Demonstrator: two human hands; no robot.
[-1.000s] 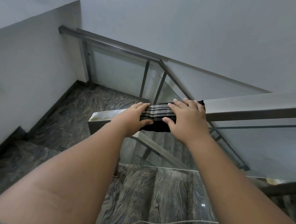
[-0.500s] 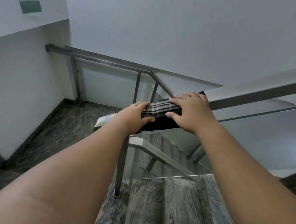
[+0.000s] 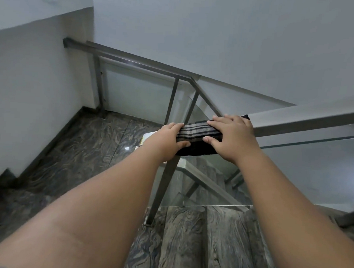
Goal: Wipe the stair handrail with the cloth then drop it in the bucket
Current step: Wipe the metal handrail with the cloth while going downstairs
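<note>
A dark cloth with grey stripes [image 3: 194, 132] lies folded over the near end of the steel handrail [image 3: 308, 122]. My left hand [image 3: 165, 141] grips the cloth's left end, thumb curled under it against the rail. On the cloth's right part my right hand [image 3: 231, 136] presses down, fingers spread across the top and thumb on the near side. The rail runs on to the right, bare and grey. No bucket is in view.
A glass panel [image 3: 305, 173] hangs below the rail, held by a slanted steel post [image 3: 165, 186]. Dark marble stairs [image 3: 207, 244] drop away below me, with a landing [image 3: 85, 141] at left. A second railing [image 3: 135, 60] lines the far wall.
The two hands and the cloth sit a little further left toward the rail's end, and my view has shifted so the post stands nearer the centre.
</note>
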